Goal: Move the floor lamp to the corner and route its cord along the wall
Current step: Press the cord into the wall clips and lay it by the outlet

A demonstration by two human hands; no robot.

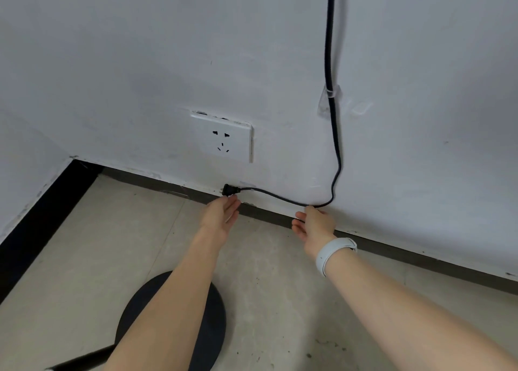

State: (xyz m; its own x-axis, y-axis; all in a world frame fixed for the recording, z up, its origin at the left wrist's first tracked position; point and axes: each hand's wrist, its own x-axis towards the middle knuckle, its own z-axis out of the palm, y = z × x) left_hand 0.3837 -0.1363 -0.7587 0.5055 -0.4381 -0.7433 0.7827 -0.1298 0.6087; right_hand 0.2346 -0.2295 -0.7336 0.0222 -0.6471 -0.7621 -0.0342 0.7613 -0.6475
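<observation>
The cord [283,198] runs level along the wall just above the skirting [392,248], right of and below the socket [222,140]. Its plug [230,189] points left, unplugged. The left hand [221,216], open, sits just beneath the plug; the right hand [315,225], open, touches the cord's bend.

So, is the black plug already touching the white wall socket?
Apart. The head view shows the plug low by the skirting, clearly below the wall socket, whose holes are all free. Bare white wall lies between them.
</observation>
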